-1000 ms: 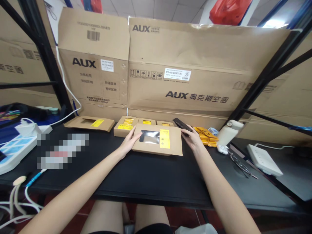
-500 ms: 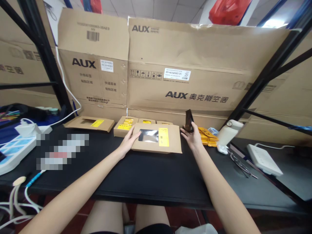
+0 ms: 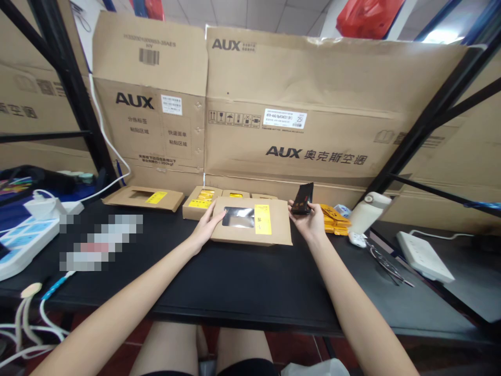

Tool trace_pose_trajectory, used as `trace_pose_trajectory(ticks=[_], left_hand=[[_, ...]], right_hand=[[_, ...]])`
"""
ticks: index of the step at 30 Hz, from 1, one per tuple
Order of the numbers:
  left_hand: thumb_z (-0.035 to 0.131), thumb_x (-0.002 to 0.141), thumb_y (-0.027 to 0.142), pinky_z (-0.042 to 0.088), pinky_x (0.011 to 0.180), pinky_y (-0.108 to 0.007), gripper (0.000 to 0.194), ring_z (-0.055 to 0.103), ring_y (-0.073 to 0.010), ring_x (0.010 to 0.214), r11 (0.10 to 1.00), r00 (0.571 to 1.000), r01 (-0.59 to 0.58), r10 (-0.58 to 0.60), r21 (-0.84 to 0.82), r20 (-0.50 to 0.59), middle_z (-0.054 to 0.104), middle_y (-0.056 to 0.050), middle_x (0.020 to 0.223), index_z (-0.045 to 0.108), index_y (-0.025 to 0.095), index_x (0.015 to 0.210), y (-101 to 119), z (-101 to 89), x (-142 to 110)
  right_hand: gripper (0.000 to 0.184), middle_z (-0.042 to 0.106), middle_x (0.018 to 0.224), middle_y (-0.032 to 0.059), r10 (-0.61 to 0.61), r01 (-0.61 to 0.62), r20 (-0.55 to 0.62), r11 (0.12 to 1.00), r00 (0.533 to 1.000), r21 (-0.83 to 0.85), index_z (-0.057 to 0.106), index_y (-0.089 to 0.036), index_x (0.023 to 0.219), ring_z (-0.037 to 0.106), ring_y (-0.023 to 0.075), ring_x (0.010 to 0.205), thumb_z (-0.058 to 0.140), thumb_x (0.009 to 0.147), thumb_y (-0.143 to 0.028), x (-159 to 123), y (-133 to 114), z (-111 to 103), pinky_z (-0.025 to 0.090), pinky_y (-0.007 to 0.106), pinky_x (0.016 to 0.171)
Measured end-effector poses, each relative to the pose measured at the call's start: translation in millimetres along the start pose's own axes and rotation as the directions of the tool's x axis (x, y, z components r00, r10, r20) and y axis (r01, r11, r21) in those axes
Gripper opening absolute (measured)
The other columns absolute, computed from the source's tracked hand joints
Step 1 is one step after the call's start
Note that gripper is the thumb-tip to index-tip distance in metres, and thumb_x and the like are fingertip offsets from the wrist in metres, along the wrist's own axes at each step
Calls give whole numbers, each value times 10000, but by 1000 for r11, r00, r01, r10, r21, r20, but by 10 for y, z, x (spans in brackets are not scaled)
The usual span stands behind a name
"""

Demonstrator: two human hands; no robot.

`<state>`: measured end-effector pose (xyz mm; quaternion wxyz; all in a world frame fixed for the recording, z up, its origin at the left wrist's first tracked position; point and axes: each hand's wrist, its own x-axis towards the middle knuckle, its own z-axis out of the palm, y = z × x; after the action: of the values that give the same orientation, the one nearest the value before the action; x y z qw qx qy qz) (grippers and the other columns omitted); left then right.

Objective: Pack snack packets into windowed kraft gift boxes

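My left hand [image 3: 205, 228] grips the left edge of a flat brown cardboard box [image 3: 242, 236] that has a clear window and a yellow label. The box is propped tilted on the black table, its front facing me. In my right hand [image 3: 312, 222], just right of the box, is a small black packet [image 3: 302, 198] with faint reddish print, held above the table with its face turned towards me. Behind the box stand smaller window boxes [image 3: 201, 198] with yellow contents. Orange packets [image 3: 334, 219] lie right of my right hand.
Another brown window box [image 3: 144, 198] lies at the back left. On the right are a cream bottle [image 3: 368, 213], eyeglasses [image 3: 387, 266] and a white router-like device [image 3: 425, 256]. A white power strip [image 3: 23, 245] is at left. Large cardboard sheets [image 3: 289, 104] wall the back.
My right hand has turned the black packet from nearly edge-on to face me, tipping it lower. My left hand and the box stay in place.
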<state>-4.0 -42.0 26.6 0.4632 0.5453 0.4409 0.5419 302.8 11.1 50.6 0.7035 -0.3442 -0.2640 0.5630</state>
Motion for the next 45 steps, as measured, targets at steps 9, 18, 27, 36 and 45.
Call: trace_pose_trajectory(ticks=[9,18,27,36,45], left_hand=[[546,826,475,329,1077,-297,693,367,-219,1349,999,1000,0,0,37,4,465,-20,1426,301,295,1449,23,5,-9],[571,813,471,318,1084,-292,719,353,-214,1358,1000,1000,14,-14,-1,1,454,-29,1434,302,276,1451,22,6,-8],[565,816,474,336,1073,-294,720,378,-216,1343,1000,1000,12,-12,-7,9,481,-29,1414,292,283,1454,23,12,-3],[561,818,475,350,1061,-290,714,386,-222,1338,1000,1000,4,-4,-1,-22,457,-29,1432,292,289,1453,20,1,-2],[559,820,481,355,1060,-297,703,420,-220,1315,998,994,-48,44,-35,-104,422,-32,1457,306,283,1446,-18,-13,38]], right_hand=[[144,655,744,24,-35,36,7,999,999,-37,549,-194,806,640,125,647,580,722,-306,14,12,-3,562,241,643],[185,679,762,25,-20,14,-59,996,998,-91,595,-180,846,609,98,559,591,777,-352,11,42,55,551,223,572],[319,699,746,45,-121,110,-78,984,990,-139,600,-171,907,619,117,545,508,821,-465,3,90,41,520,218,505],[373,705,807,71,-40,40,0,999,999,-31,610,-160,956,651,147,620,405,860,-457,5,47,40,540,256,559],[195,714,875,92,19,-10,82,995,996,-101,620,-121,917,682,164,698,521,786,-226,-67,17,92,567,248,590]])
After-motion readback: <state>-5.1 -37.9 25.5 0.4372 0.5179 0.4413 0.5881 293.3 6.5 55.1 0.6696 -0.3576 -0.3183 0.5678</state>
